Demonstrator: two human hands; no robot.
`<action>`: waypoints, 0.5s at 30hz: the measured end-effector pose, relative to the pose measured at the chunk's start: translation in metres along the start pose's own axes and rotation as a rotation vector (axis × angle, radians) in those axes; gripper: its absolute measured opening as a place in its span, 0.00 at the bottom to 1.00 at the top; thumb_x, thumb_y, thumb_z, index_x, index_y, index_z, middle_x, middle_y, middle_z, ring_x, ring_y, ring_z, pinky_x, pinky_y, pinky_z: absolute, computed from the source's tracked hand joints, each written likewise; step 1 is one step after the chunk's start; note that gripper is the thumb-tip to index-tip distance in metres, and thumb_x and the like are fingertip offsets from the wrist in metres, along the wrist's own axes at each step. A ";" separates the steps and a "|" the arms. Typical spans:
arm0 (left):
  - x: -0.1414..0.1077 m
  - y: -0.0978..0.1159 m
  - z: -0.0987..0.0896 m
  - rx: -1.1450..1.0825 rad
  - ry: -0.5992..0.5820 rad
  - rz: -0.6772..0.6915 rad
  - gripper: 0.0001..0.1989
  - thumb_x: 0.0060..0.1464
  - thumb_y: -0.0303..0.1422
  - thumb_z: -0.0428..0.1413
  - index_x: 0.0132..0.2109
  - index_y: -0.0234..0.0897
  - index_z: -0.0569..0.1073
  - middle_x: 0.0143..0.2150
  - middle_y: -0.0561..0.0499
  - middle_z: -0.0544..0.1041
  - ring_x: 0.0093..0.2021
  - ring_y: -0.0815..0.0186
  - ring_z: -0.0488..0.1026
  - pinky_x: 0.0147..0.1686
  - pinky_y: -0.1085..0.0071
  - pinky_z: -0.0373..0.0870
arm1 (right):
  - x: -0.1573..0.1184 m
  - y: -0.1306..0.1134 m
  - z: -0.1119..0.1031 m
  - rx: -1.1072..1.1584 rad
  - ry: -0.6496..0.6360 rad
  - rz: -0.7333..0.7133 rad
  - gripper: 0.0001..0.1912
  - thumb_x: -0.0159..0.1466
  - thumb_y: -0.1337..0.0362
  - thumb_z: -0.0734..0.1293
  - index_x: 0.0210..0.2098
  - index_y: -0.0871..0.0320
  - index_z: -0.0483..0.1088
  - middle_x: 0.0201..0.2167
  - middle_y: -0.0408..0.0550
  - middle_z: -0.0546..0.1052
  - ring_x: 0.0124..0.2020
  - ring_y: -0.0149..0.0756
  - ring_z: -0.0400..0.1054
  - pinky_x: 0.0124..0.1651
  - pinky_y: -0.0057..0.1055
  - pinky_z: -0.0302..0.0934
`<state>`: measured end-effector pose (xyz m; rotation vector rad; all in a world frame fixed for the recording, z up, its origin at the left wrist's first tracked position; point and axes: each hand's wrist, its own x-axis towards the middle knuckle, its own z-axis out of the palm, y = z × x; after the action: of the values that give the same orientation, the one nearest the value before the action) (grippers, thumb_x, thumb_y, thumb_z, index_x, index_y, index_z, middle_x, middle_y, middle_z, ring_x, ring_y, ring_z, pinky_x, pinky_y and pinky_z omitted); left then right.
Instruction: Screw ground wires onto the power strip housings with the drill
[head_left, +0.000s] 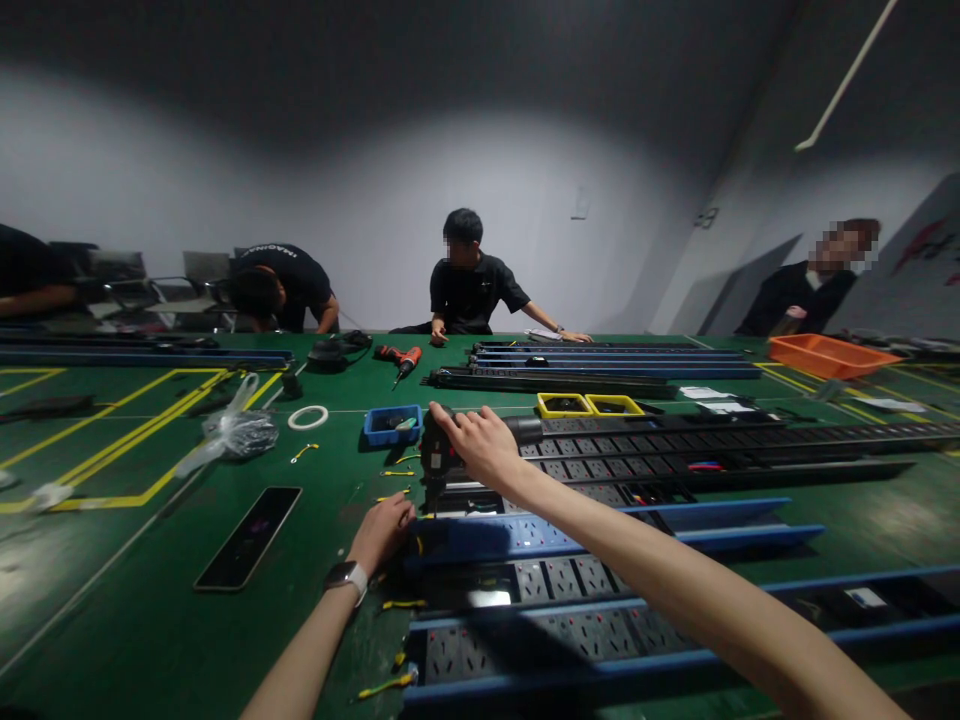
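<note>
My right hand (480, 445) is wrapped over a black power drill (529, 430), with its fingers reaching left across the tool. The drill is above the left ends of the power strips, and the hand partly hides it. My left hand (384, 530), with a watch on the wrist, is closed at the left end of a blue power strip (525, 535). Its fingertips are close to a yellow-green ground wire (394, 496); what they pinch is hidden. In front lies another blue-edged power strip (592, 635) with black sockets, and a yellow-green wire (385, 687) sticks out of its end.
On the green table (315, 640) are a phone (249, 538), a plastic bag (238, 432), a white ring (308, 417), a blue bin (393, 425), yellow bins (564, 404), a red drill (401, 360) and an orange tray (832, 356). Several people are beyond the table.
</note>
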<state>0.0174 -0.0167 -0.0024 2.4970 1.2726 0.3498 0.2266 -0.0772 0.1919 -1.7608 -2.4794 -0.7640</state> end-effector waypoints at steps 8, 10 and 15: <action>-0.002 0.005 -0.005 -0.021 -0.001 -0.016 0.16 0.64 0.32 0.43 0.32 0.37 0.72 0.38 0.49 0.72 0.36 0.68 0.68 0.39 0.72 0.56 | -0.012 0.004 0.003 0.034 0.033 0.002 0.43 0.63 0.73 0.60 0.73 0.60 0.37 0.47 0.53 0.76 0.46 0.42 0.70 0.49 0.40 0.58; -0.002 0.007 -0.007 -0.024 -0.003 -0.015 0.17 0.65 0.33 0.43 0.31 0.37 0.72 0.37 0.50 0.72 0.35 0.68 0.68 0.39 0.72 0.56 | -0.014 0.002 0.003 0.030 0.054 0.011 0.40 0.65 0.73 0.58 0.73 0.60 0.38 0.46 0.54 0.75 0.45 0.42 0.70 0.49 0.40 0.58; -0.002 0.009 -0.010 -0.021 -0.022 -0.026 0.17 0.65 0.32 0.43 0.31 0.36 0.71 0.37 0.49 0.72 0.37 0.68 0.69 0.39 0.72 0.57 | -0.012 0.001 0.003 0.039 0.030 0.023 0.43 0.63 0.73 0.61 0.72 0.60 0.37 0.47 0.53 0.75 0.46 0.43 0.71 0.50 0.40 0.58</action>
<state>0.0195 -0.0218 0.0101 2.4573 1.2852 0.3263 0.2328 -0.0868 0.1858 -1.7483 -2.4337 -0.7307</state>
